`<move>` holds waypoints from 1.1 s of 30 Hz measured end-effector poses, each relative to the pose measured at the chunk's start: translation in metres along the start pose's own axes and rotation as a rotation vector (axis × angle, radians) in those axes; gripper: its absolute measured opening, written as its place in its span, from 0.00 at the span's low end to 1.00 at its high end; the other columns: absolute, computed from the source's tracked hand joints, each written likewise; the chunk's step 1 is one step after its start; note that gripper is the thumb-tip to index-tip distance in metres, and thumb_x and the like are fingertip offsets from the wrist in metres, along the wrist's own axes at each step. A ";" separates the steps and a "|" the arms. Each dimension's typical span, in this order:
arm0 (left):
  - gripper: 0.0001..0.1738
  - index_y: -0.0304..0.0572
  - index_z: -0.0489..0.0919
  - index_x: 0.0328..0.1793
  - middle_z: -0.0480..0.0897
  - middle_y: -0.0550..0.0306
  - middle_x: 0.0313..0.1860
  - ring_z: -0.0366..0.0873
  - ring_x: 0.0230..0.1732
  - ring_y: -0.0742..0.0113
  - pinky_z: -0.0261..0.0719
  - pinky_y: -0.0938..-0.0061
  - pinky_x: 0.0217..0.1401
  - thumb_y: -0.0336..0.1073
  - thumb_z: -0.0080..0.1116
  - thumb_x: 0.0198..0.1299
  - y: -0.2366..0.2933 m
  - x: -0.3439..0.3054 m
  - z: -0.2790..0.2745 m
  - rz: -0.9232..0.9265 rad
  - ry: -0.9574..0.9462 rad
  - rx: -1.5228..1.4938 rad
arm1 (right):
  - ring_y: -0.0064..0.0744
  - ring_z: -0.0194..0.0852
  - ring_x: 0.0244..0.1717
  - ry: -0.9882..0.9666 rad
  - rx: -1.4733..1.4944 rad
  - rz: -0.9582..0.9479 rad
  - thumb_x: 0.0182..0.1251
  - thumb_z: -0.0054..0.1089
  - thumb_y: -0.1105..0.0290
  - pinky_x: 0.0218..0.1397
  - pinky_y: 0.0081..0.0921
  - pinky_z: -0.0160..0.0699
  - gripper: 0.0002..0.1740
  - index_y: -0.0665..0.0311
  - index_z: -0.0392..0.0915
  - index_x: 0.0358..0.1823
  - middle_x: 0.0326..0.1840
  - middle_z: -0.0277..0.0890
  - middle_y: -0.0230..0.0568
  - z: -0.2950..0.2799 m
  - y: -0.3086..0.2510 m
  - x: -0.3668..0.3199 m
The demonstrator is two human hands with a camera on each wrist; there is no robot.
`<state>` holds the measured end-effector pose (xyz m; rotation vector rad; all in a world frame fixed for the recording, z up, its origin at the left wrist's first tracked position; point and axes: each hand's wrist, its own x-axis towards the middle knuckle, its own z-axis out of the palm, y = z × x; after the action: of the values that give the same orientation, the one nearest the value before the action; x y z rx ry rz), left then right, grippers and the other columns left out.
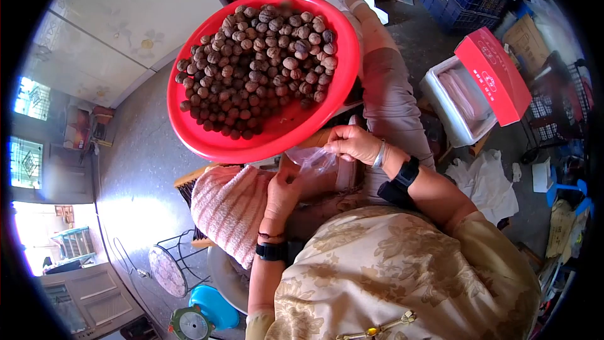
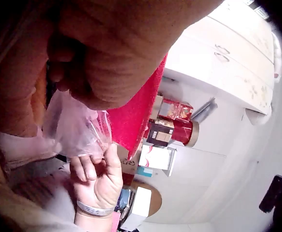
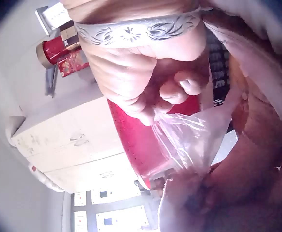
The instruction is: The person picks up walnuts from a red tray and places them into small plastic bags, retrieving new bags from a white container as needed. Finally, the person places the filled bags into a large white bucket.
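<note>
Indoors over grey floor (image 1: pixel 135 145), with blue crates (image 1: pixel 462 0) and a white foam box (image 1: pixel 450 116) to the right. Holding a clear plastic bag (image 1: pixel 314 161) between pinched fingertips of the right hand (image 1: pixel 358 145) and curled fingers of the left hand (image 1: pixel 281 196), just beside the near rim of a red basin (image 1: pixel 277 147) of walnuts (image 1: pixel 261 66). Close by the left hand, a pink striped towel (image 1: pixel 228 208)
</note>
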<state>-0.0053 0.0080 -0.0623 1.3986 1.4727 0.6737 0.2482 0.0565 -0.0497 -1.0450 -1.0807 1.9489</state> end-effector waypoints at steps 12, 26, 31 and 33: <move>0.15 0.37 0.74 0.55 0.79 0.56 0.47 0.75 0.46 0.71 0.73 0.79 0.46 0.30 0.56 0.62 0.058 -0.026 -0.021 -0.080 -0.148 -0.898 | 0.23 0.73 0.31 0.052 -0.477 -0.157 0.62 0.69 0.66 0.37 0.25 0.75 0.11 0.65 0.79 0.31 0.26 0.76 0.29 0.008 0.007 0.006; 0.20 0.39 0.72 0.58 0.81 0.50 0.49 0.80 0.47 0.64 0.78 0.71 0.52 0.29 0.63 0.61 0.039 -0.005 0.008 0.235 -0.174 0.175 | 0.23 0.73 0.29 0.024 -0.477 -0.195 0.63 0.69 0.64 0.38 0.26 0.75 0.12 0.67 0.81 0.31 0.26 0.79 0.36 0.010 0.009 0.007; 0.25 0.39 0.73 0.61 0.80 0.43 0.53 0.81 0.53 0.49 0.79 0.64 0.55 0.31 0.65 0.57 0.065 -0.006 0.006 0.409 -0.073 0.371 | 0.23 0.74 0.30 0.046 -0.487 -0.295 0.63 0.68 0.65 0.38 0.25 0.75 0.12 0.67 0.81 0.32 0.26 0.80 0.36 0.003 0.024 0.017; 0.30 0.39 0.72 0.65 0.78 0.40 0.58 0.77 0.59 0.41 0.78 0.60 0.59 0.31 0.66 0.55 0.069 -0.007 0.006 0.463 -0.026 0.443 | 0.23 0.74 0.30 0.061 -0.537 -0.378 0.63 0.68 0.65 0.39 0.25 0.75 0.11 0.67 0.81 0.32 0.27 0.80 0.36 0.003 0.025 0.018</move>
<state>0.0292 0.0127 -0.0015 2.1215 1.3334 0.6248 0.2334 0.0593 -0.0767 -1.0618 -1.6821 1.3481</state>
